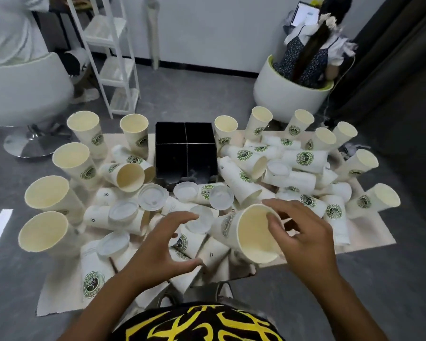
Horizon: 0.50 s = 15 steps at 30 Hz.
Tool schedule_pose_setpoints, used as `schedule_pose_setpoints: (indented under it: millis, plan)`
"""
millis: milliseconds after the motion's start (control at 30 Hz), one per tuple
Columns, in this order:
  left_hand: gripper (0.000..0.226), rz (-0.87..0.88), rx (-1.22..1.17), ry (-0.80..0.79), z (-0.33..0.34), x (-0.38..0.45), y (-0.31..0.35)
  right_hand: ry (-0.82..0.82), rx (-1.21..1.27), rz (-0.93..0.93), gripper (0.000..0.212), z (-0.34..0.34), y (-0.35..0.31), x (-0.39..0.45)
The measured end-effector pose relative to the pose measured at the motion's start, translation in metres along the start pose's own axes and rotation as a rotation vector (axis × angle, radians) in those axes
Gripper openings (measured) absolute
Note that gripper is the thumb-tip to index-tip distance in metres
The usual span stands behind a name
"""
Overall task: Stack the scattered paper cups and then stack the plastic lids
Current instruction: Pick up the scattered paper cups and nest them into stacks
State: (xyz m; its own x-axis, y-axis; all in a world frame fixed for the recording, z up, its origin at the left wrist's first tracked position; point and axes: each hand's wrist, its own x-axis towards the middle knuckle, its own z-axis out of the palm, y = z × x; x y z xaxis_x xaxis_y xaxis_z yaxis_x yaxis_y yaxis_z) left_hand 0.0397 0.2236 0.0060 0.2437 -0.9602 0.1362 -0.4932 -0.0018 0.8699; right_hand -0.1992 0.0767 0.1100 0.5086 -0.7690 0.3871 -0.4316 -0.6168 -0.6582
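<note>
Several white paper cups with green logos cover the table, some upright along the left and back edges, many lying on their sides. My right hand grips one paper cup by its rim, thumb inside, the cup tilted with its mouth toward me. My left hand hovers with fingers spread just above a lying cup near the table's front. Several clear plastic lids lie among the cups, such as one lid left of centre and another lid beside it.
A black divided box stands at the table's back centre. Behind are a white ladder shelf, a round white chair at left, and a person seated in a white tub chair at right. Grey floor surrounds the table.
</note>
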Motion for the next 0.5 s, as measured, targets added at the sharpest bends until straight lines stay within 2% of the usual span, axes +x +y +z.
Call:
schedule_pose_setpoints:
  millis: [100,300,500]
  plan:
    - [0.082,0.052,-0.035,-0.029,0.012,0.024,0.023,0.060,-0.011,0.029,0.048,-0.022,0.008,0.004]
    - [0.083,0.117,-0.049,-0.080,0.036,0.058,0.050,0.040,-0.053,0.123,0.038,-0.027,0.038,0.005]
    - [0.083,-0.020,-0.019,0.008,0.030,0.040,0.033,0.043,-0.037,0.196,0.028,-0.039,0.050,0.008]
